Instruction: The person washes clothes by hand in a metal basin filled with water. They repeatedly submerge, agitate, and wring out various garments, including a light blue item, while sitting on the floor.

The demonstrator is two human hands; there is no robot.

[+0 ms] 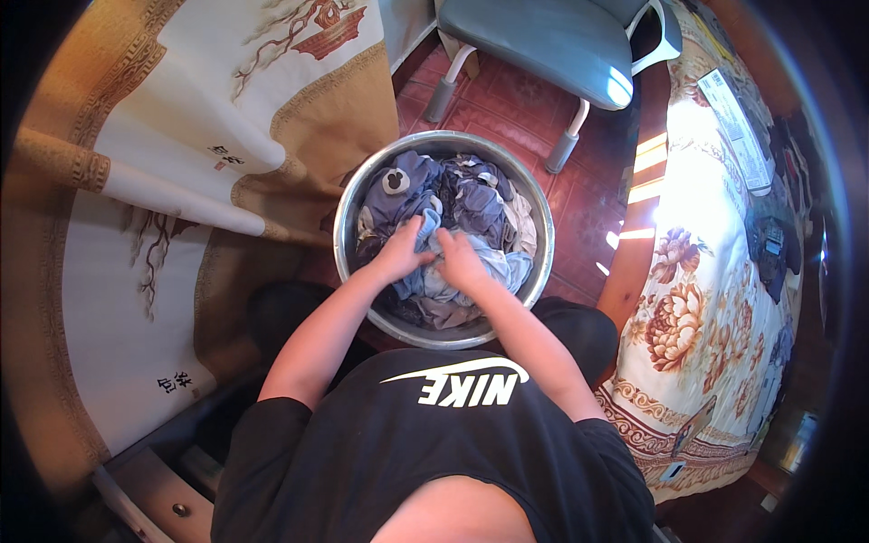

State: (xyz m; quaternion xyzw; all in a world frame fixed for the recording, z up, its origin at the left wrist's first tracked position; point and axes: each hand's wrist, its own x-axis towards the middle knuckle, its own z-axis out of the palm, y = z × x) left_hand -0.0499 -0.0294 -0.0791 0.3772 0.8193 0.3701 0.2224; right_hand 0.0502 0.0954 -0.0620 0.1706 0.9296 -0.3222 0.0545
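A round metal basin point(545, 234) sits between my knees, filled with crumpled laundry. My left hand point(400, 252) grips a bunched light blue garment point(429, 222) near the middle of the pile. Close beside it, my right hand point(461, 263) has its fingers curled into the same light blue cloth; its fingertips are partly hidden in the folds. A grey-blue garment with a round mouse-head patch point(396, 180) lies above my left hand. Dark purplish cloth point(478, 207) and a whitish piece point(521, 218) fill the far and right sides. A brownish cloth point(445, 313) lies at the near side.
A grey padded chair point(543, 44) stands beyond the basin on red floor tiles point(468, 112). Patterned curtain fabric point(224, 170) hangs along the left. To the right, a flower-print cover point(679, 319) carries a white box point(736, 129) and dark items. A drawer point(159, 499) is at lower left.
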